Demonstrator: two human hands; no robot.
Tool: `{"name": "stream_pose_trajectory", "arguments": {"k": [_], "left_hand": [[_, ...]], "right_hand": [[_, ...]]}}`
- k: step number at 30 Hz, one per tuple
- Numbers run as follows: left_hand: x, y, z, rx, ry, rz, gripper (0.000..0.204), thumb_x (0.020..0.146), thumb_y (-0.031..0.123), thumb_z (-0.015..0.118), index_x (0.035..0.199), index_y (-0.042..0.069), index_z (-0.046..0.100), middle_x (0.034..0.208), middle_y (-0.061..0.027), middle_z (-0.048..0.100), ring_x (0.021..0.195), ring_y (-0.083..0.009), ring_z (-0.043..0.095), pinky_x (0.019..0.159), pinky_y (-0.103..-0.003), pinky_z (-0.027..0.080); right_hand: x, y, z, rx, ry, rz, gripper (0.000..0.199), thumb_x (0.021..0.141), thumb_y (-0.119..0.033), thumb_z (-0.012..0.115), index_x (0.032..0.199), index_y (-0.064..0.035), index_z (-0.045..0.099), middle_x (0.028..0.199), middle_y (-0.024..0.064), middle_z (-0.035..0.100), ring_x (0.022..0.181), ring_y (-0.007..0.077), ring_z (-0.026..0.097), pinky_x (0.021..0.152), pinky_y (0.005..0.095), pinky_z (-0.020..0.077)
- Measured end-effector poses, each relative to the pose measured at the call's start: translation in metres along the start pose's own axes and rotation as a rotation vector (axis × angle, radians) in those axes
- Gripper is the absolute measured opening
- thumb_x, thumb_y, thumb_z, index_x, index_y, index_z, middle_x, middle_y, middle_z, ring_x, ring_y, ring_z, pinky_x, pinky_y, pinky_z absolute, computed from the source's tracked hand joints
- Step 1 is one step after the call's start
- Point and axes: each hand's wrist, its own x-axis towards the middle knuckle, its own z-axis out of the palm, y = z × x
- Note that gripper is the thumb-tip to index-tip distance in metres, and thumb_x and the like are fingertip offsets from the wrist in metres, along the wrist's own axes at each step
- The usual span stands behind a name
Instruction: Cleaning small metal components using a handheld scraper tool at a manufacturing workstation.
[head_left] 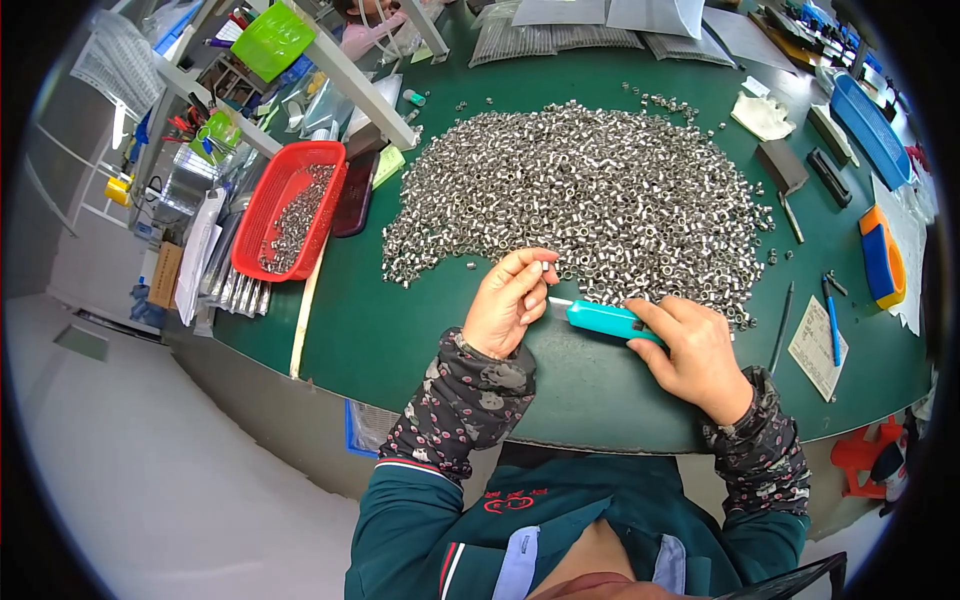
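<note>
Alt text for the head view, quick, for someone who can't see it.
A person's right hand holds a teal utility knife, its blade toward the left hand, which pinches a small metal piece, above a green table. Just beyond lies a broad heap of small metal rings; a red basket to the left holds more.

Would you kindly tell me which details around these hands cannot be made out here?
- Whether the left hand grips a ring: head view; too small, with its fingers partly covering the spot.
- Part of the teal cutter's handle: head view; hidden by the right hand.
- Tabletop under the metal rings: head view; covered by their heap.
- Person in pink: head view; cut off by the upper edge.
</note>
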Motion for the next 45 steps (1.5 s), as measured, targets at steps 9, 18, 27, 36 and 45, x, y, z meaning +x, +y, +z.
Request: {"name": "stream_pose_trajectory", "arguments": {"k": [9,18,27,36,45], "left_hand": [[0.0,-0.004,-0.004,-0.015,-0.066,0.014,0.012,0.087,0.006,0.047,0.098,0.003,0.052,0.082,-0.005,0.054,0.053,-0.004,0.036,0.04,-0.016,0.029],[0.0,-0.006,-0.003,0.016,-0.066,0.005,0.01,0.087,0.006,0.048,0.096,0.003,0.053,0.078,-0.0013,0.052,0.054,-0.0046,0.036,0.042,-0.016,0.029],[0.0,-0.009,-0.004,0.015,-0.083,-0.005,0.01,0.087,0.007,0.049,0.095,0.003,0.054,0.078,0.0,0.052,0.053,-0.0042,0.036,0.044,-0.017,0.03],[-0.002,-0.009,-0.004,0.059,-0.064,-0.008,0.011,0.087,0.01,0.05,0.093,0.002,0.054,0.071,0.001,0.048,0.05,-0.0027,0.034,0.042,-0.016,0.029],[-0.002,-0.007,0.001,0.079,-0.027,-0.02,0.011,0.088,0.011,0.049,0.091,0.001,0.053,0.062,0.0032,0.042,0.048,-0.0028,0.032,0.041,-0.016,0.027]], "right_hand": [[0.0,0.004,0.002,0.148,0.014,0.157,0.029,0.073,-0.016,0.062,0.1,-0.0066,0.056,0.069,0.0106,0.054,0.062,0.0295,0.054,0.055,0.0385,0.0433],[0.0,0.006,0.004,0.16,-0.031,0.162,0.027,0.076,-0.019,0.059,0.1,-0.007,0.056,0.073,0.0113,0.057,0.064,0.0298,0.056,0.057,0.0383,0.0447],[-0.002,0.009,0.009,0.19,-0.066,0.178,0.027,0.077,-0.019,0.058,0.1,-0.0059,0.056,0.071,0.0117,0.056,0.063,0.0302,0.056,0.056,0.0391,0.044],[0.0,0.006,0.004,0.183,-0.114,0.221,0.029,0.075,-0.015,0.06,0.102,-0.0054,0.057,0.074,0.0132,0.056,0.065,0.03,0.056,0.058,0.0371,0.0446],[0.0,0.005,0.007,0.071,-0.053,0.169,0.03,0.074,-0.016,0.06,0.103,-0.0083,0.057,0.069,0.0109,0.052,0.061,0.0291,0.053,0.055,0.0381,0.0428]]}}
